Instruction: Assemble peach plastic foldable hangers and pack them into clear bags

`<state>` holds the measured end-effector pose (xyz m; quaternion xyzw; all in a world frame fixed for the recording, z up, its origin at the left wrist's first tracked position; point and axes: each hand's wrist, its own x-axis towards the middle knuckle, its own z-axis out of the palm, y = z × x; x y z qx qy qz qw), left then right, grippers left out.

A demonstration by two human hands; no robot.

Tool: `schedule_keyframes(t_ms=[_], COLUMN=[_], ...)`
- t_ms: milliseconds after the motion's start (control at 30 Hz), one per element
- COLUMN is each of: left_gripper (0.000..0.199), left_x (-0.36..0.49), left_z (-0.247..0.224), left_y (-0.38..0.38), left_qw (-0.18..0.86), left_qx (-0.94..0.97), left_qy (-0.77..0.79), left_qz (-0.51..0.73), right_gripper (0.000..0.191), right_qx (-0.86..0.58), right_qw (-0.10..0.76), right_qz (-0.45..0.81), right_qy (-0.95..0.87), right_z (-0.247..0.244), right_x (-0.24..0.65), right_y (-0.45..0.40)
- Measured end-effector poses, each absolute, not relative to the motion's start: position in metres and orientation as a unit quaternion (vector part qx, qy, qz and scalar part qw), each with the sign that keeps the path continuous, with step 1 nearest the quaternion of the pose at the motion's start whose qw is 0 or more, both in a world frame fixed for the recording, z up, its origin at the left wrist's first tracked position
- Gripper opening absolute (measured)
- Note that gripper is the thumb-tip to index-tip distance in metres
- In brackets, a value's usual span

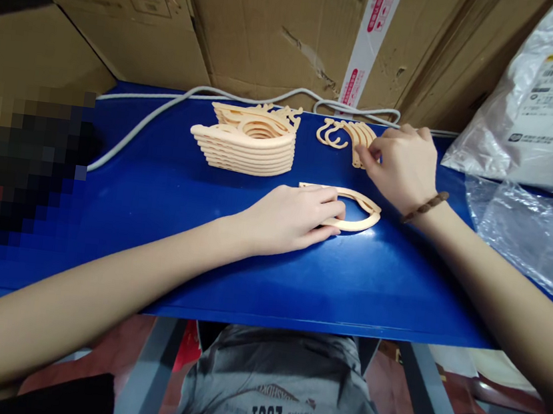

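Note:
My left hand (295, 219) is closed around one end of a cream plastic folding hanger (362, 225), which lies flat on the blue tabletop (257, 285). The hanger's curved outer part shows to the right of my fingers. Farther back, my right hand (405, 166) pinches at a small row of cream hanger hooks (360, 135); its fingertips are partly hidden behind the thumb and knuckles. Two of the hooks curl out to the left of the row. Behind my left hand, several matching folded hangers (246, 149) are piled in a neat stack.
A white cable (168, 103) runs along the back of the table before large cardboard boxes (278, 32). At the right are a white plastic parcel (546, 99) and clear plastic wrap (539, 239). The table's front edge (322, 327) is close to my body.

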<state>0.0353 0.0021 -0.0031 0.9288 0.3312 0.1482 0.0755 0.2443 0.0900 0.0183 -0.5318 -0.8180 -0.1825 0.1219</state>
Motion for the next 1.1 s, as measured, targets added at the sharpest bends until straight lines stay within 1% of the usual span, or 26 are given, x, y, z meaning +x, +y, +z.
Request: schedule_keyframes(t_ms=[100, 167, 267, 333, 433, 533, 733, 833, 967, 1033, 1100], left_gripper=[0.02, 0.02, 0.02, 0.021, 0.021, 0.022, 0.021, 0.022, 0.022, 0.023, 0.023], left_x=[0.036, 0.036, 0.036, 0.035, 0.035, 0.035, 0.035, 0.036, 0.037, 0.037, 0.037], left_z=[-0.003, -0.003, -0.003, -0.003, -0.003, -0.003, -0.003, -0.003, -0.003, -0.003, -0.003], left_y=[0.002, 0.002, 0.002, 0.002, 0.002, 0.002, 0.002, 0.002, 0.001, 0.001, 0.001], left_qw=[0.079, 0.08, 0.082, 0.083, 0.084, 0.08, 0.075, 0.073, 0.074, 0.075, 0.073], left_qx=[0.929, 0.929, 0.929, 0.929, 0.929, 0.93, 0.931, 0.93, 0.93, 0.93, 0.93], left_qy=[0.33, 0.33, 0.329, 0.329, 0.329, 0.327, 0.324, 0.329, 0.332, 0.331, 0.332], left_qz=[0.15, 0.151, 0.15, 0.149, 0.149, 0.15, 0.151, 0.149, 0.141, 0.139, 0.142], right_gripper=[0.042, 0.045, 0.048, 0.047, 0.04, 0.034, 0.03, 0.032, 0.037, 0.038, 0.035], right_qx=[-0.601, -0.632, -0.63, -0.607, -0.574, -0.57, -0.556, -0.523, -0.426, -0.372, -0.315], right_qw=[0.147, 0.145, 0.128, 0.134, 0.155, 0.155, 0.148, 0.146, 0.099, 0.091, 0.113], right_qz=[-0.144, -0.105, -0.06, -0.047, -0.043, -0.053, -0.086, -0.086, -0.053, -0.009, 0.083], right_qy=[-0.772, -0.754, -0.763, -0.782, -0.803, -0.805, -0.813, -0.836, -0.898, -0.924, -0.939], right_z=[0.021, 0.019, 0.016, 0.014, 0.015, 0.017, 0.02, 0.022, 0.024, 0.024, 0.024], right_x=[0.253, 0.259, 0.263, 0.262, 0.258, 0.254, 0.25, 0.245, 0.224, 0.205, 0.179], right_y=[0.093, 0.096, 0.1, 0.101, 0.099, 0.094, 0.088, 0.094, 0.125, 0.148, 0.173])
